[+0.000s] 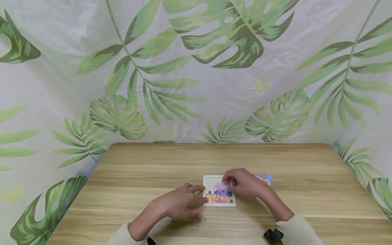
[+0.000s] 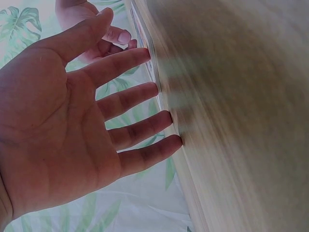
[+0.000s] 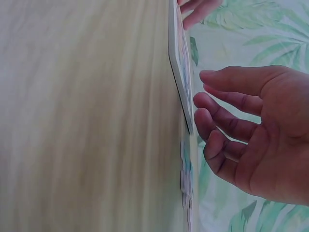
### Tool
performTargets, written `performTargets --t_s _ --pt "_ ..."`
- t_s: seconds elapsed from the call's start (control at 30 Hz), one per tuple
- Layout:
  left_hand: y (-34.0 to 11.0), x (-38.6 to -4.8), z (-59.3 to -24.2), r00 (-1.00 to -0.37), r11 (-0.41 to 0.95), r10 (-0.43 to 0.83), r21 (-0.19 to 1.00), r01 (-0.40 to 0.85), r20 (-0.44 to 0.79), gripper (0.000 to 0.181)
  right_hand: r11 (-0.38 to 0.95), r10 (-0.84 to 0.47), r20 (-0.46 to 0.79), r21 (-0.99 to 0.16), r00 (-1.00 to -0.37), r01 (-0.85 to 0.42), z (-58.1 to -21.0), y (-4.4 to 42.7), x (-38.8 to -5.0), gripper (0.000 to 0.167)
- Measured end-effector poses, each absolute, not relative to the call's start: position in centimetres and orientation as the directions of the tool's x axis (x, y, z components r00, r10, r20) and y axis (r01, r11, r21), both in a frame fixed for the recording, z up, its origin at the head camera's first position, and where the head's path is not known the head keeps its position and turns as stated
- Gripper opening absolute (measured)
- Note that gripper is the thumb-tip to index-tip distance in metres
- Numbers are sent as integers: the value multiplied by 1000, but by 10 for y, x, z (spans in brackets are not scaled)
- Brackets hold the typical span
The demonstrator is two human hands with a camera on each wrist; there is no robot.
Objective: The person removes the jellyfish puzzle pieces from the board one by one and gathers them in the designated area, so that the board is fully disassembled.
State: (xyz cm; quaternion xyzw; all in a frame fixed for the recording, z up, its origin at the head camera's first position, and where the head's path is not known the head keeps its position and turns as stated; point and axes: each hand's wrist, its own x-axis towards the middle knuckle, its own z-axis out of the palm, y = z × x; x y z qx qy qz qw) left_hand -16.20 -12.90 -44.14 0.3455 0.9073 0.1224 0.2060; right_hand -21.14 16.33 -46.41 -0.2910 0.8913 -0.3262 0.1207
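A white-rimmed jigsaw puzzle tray (image 1: 219,205) lies flat on the table. Yellow, pink and dark blue jigsaw pieces (image 1: 218,198) cover its lower part and run up the middle; pale backing shows at upper left. My left hand (image 1: 182,202) has its fingers spread, two fingertips at the tray's left rim; the left wrist view shows the palm of this left hand (image 2: 63,121) bare. Over the tray's right side hovers my right hand (image 1: 245,183). In the right wrist view, the right hand (image 3: 256,130) has loosely bent fingers, and no piece shows between them.
Several loose jigsaw pieces (image 1: 267,178), blue and pink, lie right of the tray, partly hidden behind the right hand. The wooden table (image 1: 137,170) reaches back to a leaf-printed cloth (image 1: 183,102). A black device (image 1: 273,235) sits by the right sleeve.
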Motion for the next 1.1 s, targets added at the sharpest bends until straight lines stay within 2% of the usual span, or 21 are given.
performTargets --t_s 0.27,1.1 --pt "-130 -161 -441 -676 726 683 360 587 -276 48 604 -622 -23 -650 -783 -461 -466 149 -213 15" --pt "-130 -161 -442 -674 725 683 368 582 -280 48 665 -536 -55 -642 -842 -381 -468 133 -211 23"
